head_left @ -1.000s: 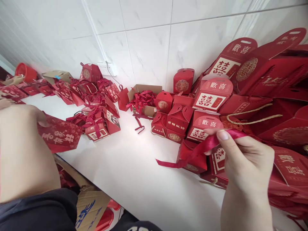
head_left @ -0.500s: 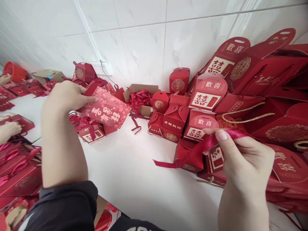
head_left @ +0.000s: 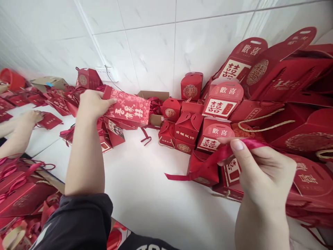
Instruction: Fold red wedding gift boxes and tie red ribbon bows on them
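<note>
Here, the left hand (head_left: 92, 104) grips a red box (head_left: 127, 107). The right hand (head_left: 265, 173) pinches a ribbon (head_left: 211, 162) — one end dangling.

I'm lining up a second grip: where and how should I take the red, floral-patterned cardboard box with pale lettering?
Probably pinch the box by its right end, coming from the right: the left hand grips its left end, while the opposite edge juts out uncovered.

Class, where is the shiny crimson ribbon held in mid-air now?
Right of centre in the head view, the ribbon is pinched by the right hand, its loose end left of a small red cardboard box.
</note>
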`<state>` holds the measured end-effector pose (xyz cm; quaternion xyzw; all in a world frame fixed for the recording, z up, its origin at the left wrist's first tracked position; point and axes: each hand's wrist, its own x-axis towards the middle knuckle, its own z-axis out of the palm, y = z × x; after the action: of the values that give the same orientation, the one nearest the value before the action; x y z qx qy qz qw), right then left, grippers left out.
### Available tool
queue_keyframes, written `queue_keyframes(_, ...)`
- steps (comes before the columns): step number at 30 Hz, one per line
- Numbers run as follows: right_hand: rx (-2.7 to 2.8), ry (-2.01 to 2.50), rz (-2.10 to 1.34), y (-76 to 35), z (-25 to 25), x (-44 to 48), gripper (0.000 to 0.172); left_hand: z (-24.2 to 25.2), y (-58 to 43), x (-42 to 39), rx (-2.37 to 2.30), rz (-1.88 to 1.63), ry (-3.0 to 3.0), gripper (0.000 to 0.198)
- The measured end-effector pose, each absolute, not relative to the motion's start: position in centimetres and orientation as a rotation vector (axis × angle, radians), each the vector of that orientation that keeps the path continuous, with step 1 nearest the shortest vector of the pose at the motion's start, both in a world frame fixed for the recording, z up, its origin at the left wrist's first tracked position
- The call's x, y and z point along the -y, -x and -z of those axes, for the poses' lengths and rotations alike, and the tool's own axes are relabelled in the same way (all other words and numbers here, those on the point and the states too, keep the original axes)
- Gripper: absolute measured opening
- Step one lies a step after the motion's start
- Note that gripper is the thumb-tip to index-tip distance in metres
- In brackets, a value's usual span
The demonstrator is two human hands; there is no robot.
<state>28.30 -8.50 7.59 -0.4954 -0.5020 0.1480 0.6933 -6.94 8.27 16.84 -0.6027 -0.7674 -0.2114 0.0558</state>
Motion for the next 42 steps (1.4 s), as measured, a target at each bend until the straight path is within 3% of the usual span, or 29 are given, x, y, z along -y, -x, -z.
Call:
queue_keyframes(4, 1.148, 1.133, -0.316, -28.5, -7.4, 8.6, 0.017, -13.7, 7.4, -10.4, 2.438, 0.365, 1.711, 0.038)
queue_keyframes(10, 1.162, 1.189, -0.325, -28.1, -7.5, 8.6, 0.009, -9.0, 6.7, -12.9, 2.552, 0.341, 1.524, 0.039)
queue_keyframes(13, 1.18, 1.223, -0.322, -27.9, -7.8, 8.6, 0.015, -8.0, 6.1, -13.5, 2.567, 0.332, 1.571, 0.042)
queue_keyframes(18, 1.249, 1.231, -0.402, -28.2, -7.5, 8.4, 0.016, -8.8, 3.9, -10.8, 2.283, 0.663, 1.669, 0.054)
queue_keyframes(21, 1.352, 1.216, -0.493, -28.1, -7.0, 7.9, 0.013, -10.1, 0.8, -6.7, 1.967, 1.083, 2.106, 0.028)
queue_keyframes(27, 1.449, 1.079, -0.664, -26.6, -6.5, 6.4, 0.017, -8.8, -6.5, 0.8, 1.541, 1.471, 3.476, 0.034)
queue_keyframes(33, 1.471, 1.079, -0.887, -26.1, -5.4, 5.2, 0.019, -6.4, -7.8, 1.0, 1.591, 1.338, 3.745, 0.021)
queue_keyframes(42, 1.197, 1.061, -1.025, -27.0, -5.8, 4.9, 0.026, -8.2, -6.3, 0.0, 1.568, 0.848, 3.843, 0.016)
